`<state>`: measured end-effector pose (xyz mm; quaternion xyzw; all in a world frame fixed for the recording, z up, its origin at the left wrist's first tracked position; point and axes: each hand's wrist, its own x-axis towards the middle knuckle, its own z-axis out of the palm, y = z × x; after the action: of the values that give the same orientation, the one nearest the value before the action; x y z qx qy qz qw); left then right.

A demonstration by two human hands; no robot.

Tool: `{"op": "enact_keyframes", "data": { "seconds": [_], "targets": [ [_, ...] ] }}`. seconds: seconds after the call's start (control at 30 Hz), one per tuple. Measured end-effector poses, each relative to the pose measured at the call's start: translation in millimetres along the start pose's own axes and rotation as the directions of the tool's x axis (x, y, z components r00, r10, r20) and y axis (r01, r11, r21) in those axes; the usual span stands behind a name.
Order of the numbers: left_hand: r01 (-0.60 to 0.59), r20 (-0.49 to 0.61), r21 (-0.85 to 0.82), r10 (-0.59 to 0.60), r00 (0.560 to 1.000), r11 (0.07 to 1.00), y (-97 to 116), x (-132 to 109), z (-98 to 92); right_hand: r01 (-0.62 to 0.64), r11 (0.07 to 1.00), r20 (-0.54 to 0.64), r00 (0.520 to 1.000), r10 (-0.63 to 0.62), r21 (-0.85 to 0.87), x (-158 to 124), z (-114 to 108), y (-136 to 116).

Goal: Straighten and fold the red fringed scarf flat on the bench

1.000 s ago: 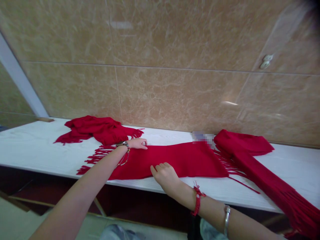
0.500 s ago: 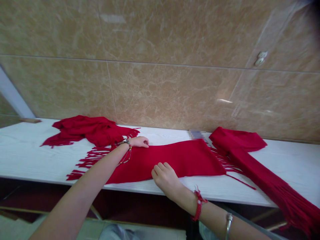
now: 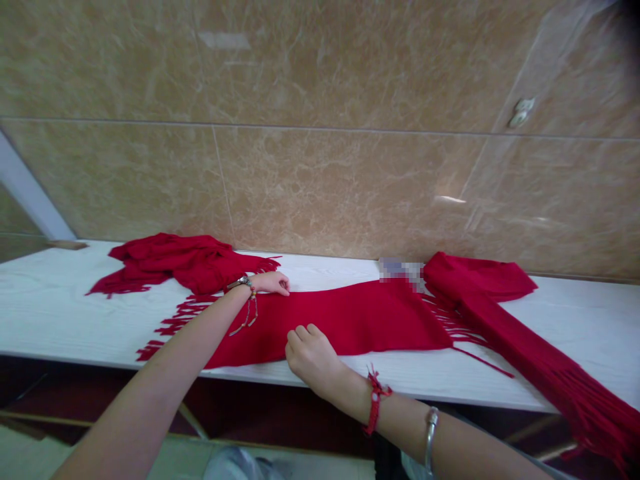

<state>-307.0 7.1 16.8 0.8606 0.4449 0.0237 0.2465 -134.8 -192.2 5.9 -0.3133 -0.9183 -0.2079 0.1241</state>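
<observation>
A red fringed scarf (image 3: 370, 317) lies spread lengthwise on the white shelf, with tassels at both ends. At its far edge, left of the middle, my left hand (image 3: 276, 283) is closed, fingertips curled onto the cloth. My right hand (image 3: 313, 353) pinches the near edge with curled fingers, the thumb out of sight. The part of the scarf beneath my left forearm is hidden.
A crumpled red scarf (image 3: 175, 263) lies behind on the left. Another red scarf (image 3: 480, 277), folded, stands at the right, its fringe hanging over the front edge. The white shelf (image 3: 60, 307) meets a tiled wall (image 3: 350, 187). A blurred patch (image 3: 395, 268) covers something near the wall.
Both my hands have shifted a little to the left along the edges of the scarf, the right one further. The spread scarf stays nearly in place.
</observation>
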Motion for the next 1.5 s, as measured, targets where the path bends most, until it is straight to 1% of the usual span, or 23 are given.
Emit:
{"op": "enact_keyframes", "data": {
  "seconds": [0.23, 0.4, 0.53, 0.63, 0.7, 0.77, 0.83, 0.9, 0.97, 1.03, 1.1, 1.2, 1.23, 1.27, 1.3, 1.37, 1.43, 1.5],
  "targets": [
    [0.023, 0.019, -0.02, -0.023, 1.0, 1.0, 0, 1, -3.4, 0.026, 1.0, -0.008, 1.0, -0.026, 0.003, 1, 0, 0],
    [0.034, 0.036, -0.024, -0.033, 0.999, 0.999, 8, -1, -8.4, 0.05, 0.999, -0.025, 0.998, -0.05, 0.013, 3, -5, 3],
    [0.017, -0.016, -0.052, -0.017, 1.0, 0.999, 26, -7, -16.0, 0.033, 0.999, -0.06, 0.998, -0.034, -0.022, -1, -21, 17],
    [0.016, -0.099, -0.185, -0.034, 0.994, 0.983, 47, -9, -24.2, -0.026, 0.999, -0.051, 0.998, 0.024, -0.038, -10, -40, 35],
    [-0.016, -0.163, -0.296, -0.034, 0.986, 0.955, 65, -5, -30.4, -0.101, 0.995, -0.026, 0.995, 0.1, -0.024, -20, -56, 49],
    [-0.083, -0.21, -0.373, 0.003, 0.978, 0.924, 86, 5, -36.3, -0.191, 0.982, 0.003, 0.982, 0.191, -0.005, -33, -72, 64],
    [-0.152, -0.24, -0.417, 0.053, 0.969, 0.896, 109, 20, -40.5, -0.28, 0.96, 0.039, 0.959, 0.28, -0.005, -50, -86, 80],
    [-0.214, -0.257, -0.424, 0.11, 0.96, 0.88, 133, 42, -41.2, -0.367, 0.93, 0.076, 0.927, 0.368, -0.024, -70, -95, 95],
    [-0.281, -0.266, -0.397, 0.184, 0.946, 0.874, 157, 68, -36.6, -0.452, 0.89, 0.108, 0.884, 0.455, -0.051, -93, -98, 109],
    [-0.319, -0.249, -0.335, 0.243, 0.937, 0.886, 178, 98, -25.6, -0.517, 0.853, 0.142, 0.841, 0.522, -0.074, -116, -92, 121],
    [-0.317, -0.211, -0.269, 0.265, 0.941, 0.91, 197, 128, -8.8, -0.561, 0.822, 0.185, 0.801, 0.569, -0.099, -139, -81, 130],
    [-0.298, -0.152, -0.22, 0.27, 0.951, 0.929, 216, 167, 20.5, -0.602, 0.784, 0.252, 0.743, 0.619, -0.151, -167, -57, 139],
    [-0.296, -0.136, -0.213, 0.272, 0.953, 0.931, 219, 177, 28.9, -0.607, 0.777, 0.26, 0.733, 0.629, -0.17, -174, -50, 140],
    [-0.294, -0.119, -0.204, 0.274, 0.954, 0.934, 221, 184, 35.8, -0.604, 0.774, 0.251, 0.733, 0.633, -0.188, -179, -43, 141],
    [-0.291, -0.103, -0.195, 0.275, 0.956, 0.937, 222, 189, 40.6, -0.593, 0.779, 0.23, 0.744, 0.627, -0.203, -182, -38, 142],
    [-0.287, -0.074, -0.18, 0.278, 0.958, 0.941, 219, 191, 43.4, -0.548, 0.807, 0.164, 0.794, 0.585, -0.222, -185, -32, 141],
    [-0.279, -0.032, -0.185, 0.277, 0.96, 0.942, 211, 185, 38.0, -0.489, 0.844, 0.114, 0.846, 0.52, -0.22, -184, -31, 140],
    [-0.244, 0.04, -0.221, 0.259, 0.965, 0.944, 201, 173, 28.2, -0.454, 0.867, 0.088, 0.874, 0.478, -0.207, -182, -31, 140]
  ]
}}
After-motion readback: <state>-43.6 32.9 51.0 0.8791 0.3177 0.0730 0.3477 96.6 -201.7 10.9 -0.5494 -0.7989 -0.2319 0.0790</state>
